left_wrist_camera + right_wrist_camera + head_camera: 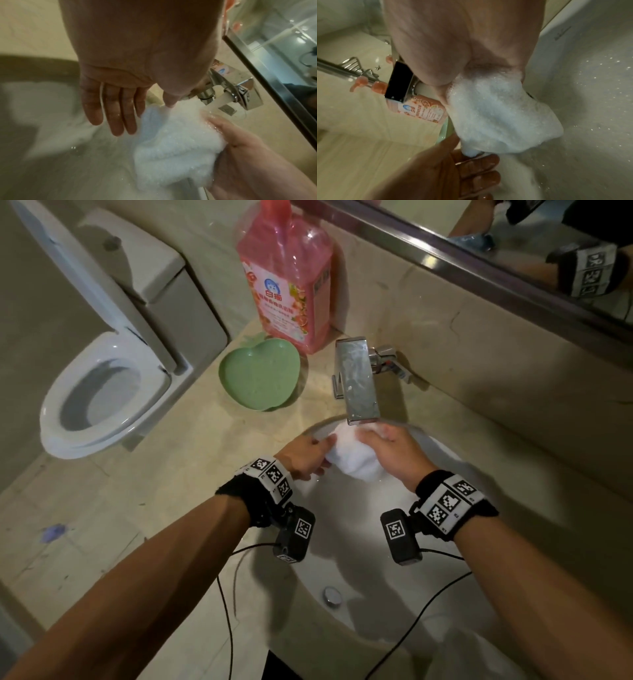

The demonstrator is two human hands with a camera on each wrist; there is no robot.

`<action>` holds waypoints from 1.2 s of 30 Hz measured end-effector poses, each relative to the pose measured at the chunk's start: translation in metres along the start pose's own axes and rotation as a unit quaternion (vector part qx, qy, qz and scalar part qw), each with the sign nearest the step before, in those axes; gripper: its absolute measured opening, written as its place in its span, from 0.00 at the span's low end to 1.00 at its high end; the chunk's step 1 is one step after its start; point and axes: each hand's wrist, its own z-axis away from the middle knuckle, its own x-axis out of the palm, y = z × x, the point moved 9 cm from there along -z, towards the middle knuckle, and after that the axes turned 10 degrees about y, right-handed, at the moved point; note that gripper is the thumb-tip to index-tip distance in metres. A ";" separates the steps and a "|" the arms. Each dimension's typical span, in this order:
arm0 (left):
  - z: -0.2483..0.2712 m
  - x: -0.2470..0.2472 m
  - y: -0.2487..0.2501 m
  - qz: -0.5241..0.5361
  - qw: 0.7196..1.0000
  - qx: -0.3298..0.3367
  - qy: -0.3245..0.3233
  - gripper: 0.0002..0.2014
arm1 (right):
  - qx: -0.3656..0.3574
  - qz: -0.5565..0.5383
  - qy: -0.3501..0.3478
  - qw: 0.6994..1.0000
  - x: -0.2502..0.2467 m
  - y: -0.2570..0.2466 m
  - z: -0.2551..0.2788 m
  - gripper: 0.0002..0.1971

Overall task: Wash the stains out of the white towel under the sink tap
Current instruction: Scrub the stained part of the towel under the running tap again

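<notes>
I see my right hand (390,451) bunched around one white towel (352,457), fingers curled into the wet cloth and gripping its upper end right under the spout of the single chrome tap (358,381). In the left wrist view a stream of water (217,100) runs from the tap onto the top of the towel, beside my right fingers (223,125). My left hand (303,455) sits at nine o'clock of the towel: its thumb and forefinger pinch a corner of the cloth, while the other three fingers (116,112) lie straight and relaxed, wet, holding nothing. The towel hangs in a soft wad between both hands, above the white basin of the sink (376,542), toward its twelve o'clock edge. I cannot make out any stain on it in these views.

Counting the rest: one metal drain plug (331,595) at six o'clock in the basin; one green apple-shaped dish (262,374) on the counter at ten o'clock of the tap; one pink detergent bottle (286,273) standing upright just behind the dish; one toilet (99,392) with its seat down at nine o'clock; one mirror (513,244) along the wall at one o'clock.
</notes>
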 end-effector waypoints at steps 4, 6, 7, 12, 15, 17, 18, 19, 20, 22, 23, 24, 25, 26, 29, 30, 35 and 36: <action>-0.006 0.004 0.002 0.102 0.994 -0.024 0.029 0.08 | 0.017 -0.024 0.009 1.000 -0.015 0.006 0.004 0.08; -0.006 0.008 0.004 0.150 0.987 -0.049 0.024 0.11 | 0.006 -0.014 0.032 0.999 -0.025 0.007 0.005 0.09; -0.006 0.012 0.004 0.169 0.983 -0.067 0.014 0.12 | 0.002 -0.011 0.047 0.999 -0.030 0.006 0.005 0.10; 0.000 0.031 0.011 0.170 0.980 -0.092 -0.052 0.19 | 0.004 -0.031 0.060 0.998 -0.040 0.003 0.007 0.08; -0.004 0.028 0.024 0.197 0.979 -0.044 -0.011 0.16 | 0.009 -0.048 0.058 0.997 -0.040 0.003 0.010 0.10; -0.005 0.025 0.029 0.233 0.972 -0.033 0.019 0.13 | 0.012 -0.058 0.057 0.997 -0.042 0.002 0.011 0.09; -0.005 0.025 0.031 0.247 0.968 -0.032 0.024 0.12 | 0.009 -0.058 0.057 0.997 -0.042 0.001 0.011 0.10; -0.004 0.024 0.031 0.246 0.968 -0.032 0.033 0.11 | 0.005 -0.054 0.057 0.997 -0.043 0.000 0.011 0.10; -0.004 0.021 0.030 0.228 0.972 -0.030 0.052 0.11 | 0.000 -0.049 0.057 0.997 -0.042 0.000 0.011 0.09; -0.003 0.012 0.027 0.160 0.983 -0.012 0.095 0.10 | -0.010 -0.041 0.052 0.998 -0.038 -0.002 0.012 0.07; -0.003 0.009 0.025 0.128 0.987 -0.003 0.101 0.09 | -0.011 -0.040 0.050 0.998 -0.034 -0.003 0.012 0.06; -0.003 0.008 0.022 0.108 0.990 -0.001 0.094 0.09 | -0.011 -0.040 0.047 0.998 -0.031 -0.004 0.012 0.07; -0.003 0.008 0.018 0.095 0.992 -0.008 0.080 0.10 | -0.011 -0.042 0.043 0.998 -0.027 -0.005 0.011 0.08; -0.003 0.007 0.012 0.087 0.994 -0.022 0.067 0.11 | -0.010 -0.045 0.038 0.998 -0.024 -0.006 0.011 0.10; 0.000 -0.002 -0.004 0.098 0.990 -0.086 0.062 0.14 | -0.013 -0.048 0.030 0.998 -0.015 -0.010 0.007 0.13; 0.001 -0.005 -0.009 0.122 0.984 -0.112 0.064 0.13 | -0.019 -0.044 0.030 0.998 -0.013 -0.012 0.006 0.13; 0.006 -0.016 -0.013 0.116 0.984 -0.117 0.064 0.12 | -0.025 -0.020 0.037 0.999 -0.009 -0.017 0.001 0.11; 0.004 -0.018 -0.006 0.045 0.994 -0.064 0.072 0.10 | -0.026 -0.009 0.029 0.999 -0.009 -0.017 0.000 0.09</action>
